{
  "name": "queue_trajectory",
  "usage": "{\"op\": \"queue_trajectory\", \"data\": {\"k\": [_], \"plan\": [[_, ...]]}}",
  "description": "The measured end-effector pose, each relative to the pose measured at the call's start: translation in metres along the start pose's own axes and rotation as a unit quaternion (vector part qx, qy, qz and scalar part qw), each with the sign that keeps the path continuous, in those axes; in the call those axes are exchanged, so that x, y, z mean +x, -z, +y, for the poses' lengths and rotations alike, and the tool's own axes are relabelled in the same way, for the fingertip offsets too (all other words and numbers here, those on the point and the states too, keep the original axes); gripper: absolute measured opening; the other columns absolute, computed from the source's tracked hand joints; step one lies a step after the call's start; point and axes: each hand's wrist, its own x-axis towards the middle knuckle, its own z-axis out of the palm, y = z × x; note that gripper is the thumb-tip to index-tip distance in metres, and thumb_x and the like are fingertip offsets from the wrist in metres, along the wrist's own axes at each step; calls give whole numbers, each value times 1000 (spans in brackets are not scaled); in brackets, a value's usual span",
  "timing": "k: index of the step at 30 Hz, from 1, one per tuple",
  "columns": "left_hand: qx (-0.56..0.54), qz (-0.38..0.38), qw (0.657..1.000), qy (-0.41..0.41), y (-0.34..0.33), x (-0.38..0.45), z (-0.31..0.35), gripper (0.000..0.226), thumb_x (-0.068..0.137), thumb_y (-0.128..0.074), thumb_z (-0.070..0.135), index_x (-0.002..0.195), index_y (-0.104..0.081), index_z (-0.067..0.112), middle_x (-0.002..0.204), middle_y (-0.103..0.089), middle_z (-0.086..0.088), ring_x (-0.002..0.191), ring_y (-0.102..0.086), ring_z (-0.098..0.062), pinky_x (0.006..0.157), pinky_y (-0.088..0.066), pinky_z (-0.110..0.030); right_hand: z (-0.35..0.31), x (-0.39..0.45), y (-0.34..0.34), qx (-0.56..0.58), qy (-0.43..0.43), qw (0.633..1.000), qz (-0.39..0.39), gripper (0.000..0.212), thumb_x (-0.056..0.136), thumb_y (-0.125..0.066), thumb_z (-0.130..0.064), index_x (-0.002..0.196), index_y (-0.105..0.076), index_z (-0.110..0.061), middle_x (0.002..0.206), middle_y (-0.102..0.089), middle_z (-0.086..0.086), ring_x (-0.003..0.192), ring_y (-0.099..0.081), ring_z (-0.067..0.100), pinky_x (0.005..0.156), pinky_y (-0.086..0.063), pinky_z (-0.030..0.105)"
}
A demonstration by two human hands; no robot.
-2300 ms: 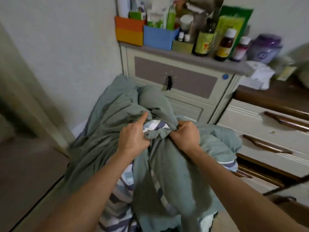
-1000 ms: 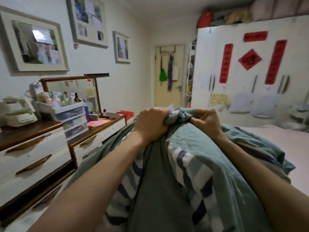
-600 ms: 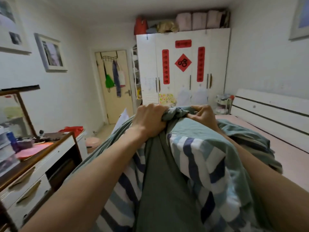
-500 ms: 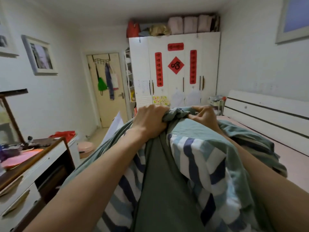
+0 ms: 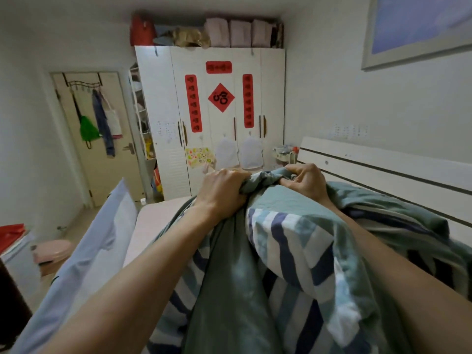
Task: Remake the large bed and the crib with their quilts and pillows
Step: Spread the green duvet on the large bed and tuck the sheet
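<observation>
1. Gripping the bunched quilt [image 5: 293,251] with both hands, I am holding it up at chest height; the left hand [image 5: 224,190] is clenched round a gathered fold, and the right hand [image 5: 305,183] has its fingers [image 5: 296,172] curled round the same twisted edge just beside it.

2. Comparing with a couple of seconds ago, I am no longer facing the dresser and drawers where the quilt lay heaped; I am now looking along the large bed [image 5: 155,221] towards the white wardrobe [image 5: 209,118] and the door [image 5: 102,139].

3. The quilt is now hanging from my hands over the near edge of the bed, its green side and striped side both showing, with more of it trailing towards the headboard [image 5: 383,172] on the right. My grip itself looks the same as it did beside the dresser.

4. I am judging that the carry is done and the spreading is about to begin: the bare pink mattress is showing beyond my hands, so nothing is laid out yet.

5. A pale blue padded panel [image 5: 97,246] is standing along the left edge of the bed; I cannot tell whether it belongs to the crib.

6. No pillows are in view.
</observation>
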Motion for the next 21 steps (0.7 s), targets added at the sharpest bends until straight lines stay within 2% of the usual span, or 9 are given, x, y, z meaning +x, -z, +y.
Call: {"op": "queue_trajectory", "data": {"k": [4,8,12,14,18,21], "plan": [[-12,-24,999,18,-56,41,-28,17,81,-59,33,93,-67,24,94,-71,1,86,-64,-25,63,-39,-29,47,47,-37,-13,-21,1000,-16,11,77,-68,-13,81,-74,-5,64,-67,14,52,-48,15,62,-47,32],[-23,-44,998,46,-107,77,-67,14,80,-58,32,90,-65,25,93,-71,-1,84,-64,-29,66,-47,-34,89,99,-88,-12,-34,998,-45,12,76,-69,-13,79,-71,-2,57,-60,15,52,-45,15,59,-45,31],[5,-37,997,75,-146,107,-118,15,82,-57,35,88,-64,24,91,-71,0,84,-64,-29,64,-45,-34,112,154,-141,15,-23,996,-87,10,77,-69,-14,82,-73,-6,53,-57,9,44,-38,7,56,-38,27],[16,-25,996,84,-166,123,-146,16,83,-57,36,90,-65,24,91,-71,-1,84,-64,-29,63,-44,-33,124,182,-172,16,-7,994,-108,8,78,-68,-14,82,-74,-10,51,-56,5,45,-40,8,56,-39,27],[30,-31,994,97,-204,149,-198,17,83,-56,38,93,-66,28,91,-71,1,85,-65,-28,64,-46,-33,148,232,-227,-2,14,989,-144,13,79,-67,-17,79,-70,-4,64,-65,17,53,-47,17,56,-48,36],[28,-37,992,117,-249,170,-234,21,81,-57,39,98,-66,31,93,-71,2,86,-65,-27,64,-46,-32,181,263,-270,-25,3,982,-185,16,81,-66,-19,76,-66,-4,61,-60,12,54,-45,15,59,-48,37]]}}
